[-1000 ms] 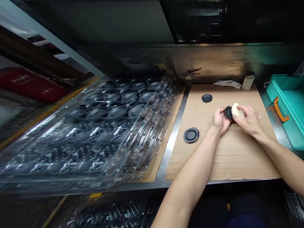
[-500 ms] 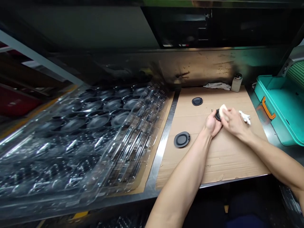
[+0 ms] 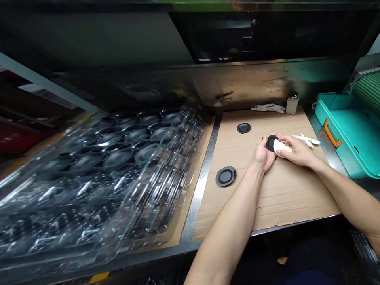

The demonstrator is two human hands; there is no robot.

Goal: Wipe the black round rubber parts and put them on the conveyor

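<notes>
Left hand (image 3: 263,155) half curled, thumb up by the rim, gripping the black disc (image 3: 271,142) above the cardboard (image 3: 285,198), while the right hand (image 3: 298,152) pinches the cream pad (image 3: 280,147), which laps over the disc's right side! The disc is round, matte and dark, partly hidden by that pale pad, and over to the left a near plate (image 3: 226,176) and a far plate (image 3: 244,128), both black, lie flat and well apart.

1. Your left hand (image 3: 262,155) and right hand (image 3: 299,152) are ungloved above the cardboard sheet (image 3: 291,198).
2. Your forearms (image 3: 234,225) are bare past the cardboard sheet's edges.
3. Nearer you than the cardboard sheet, dark blue clothing (image 3: 308,278) shows dimly.
</notes>
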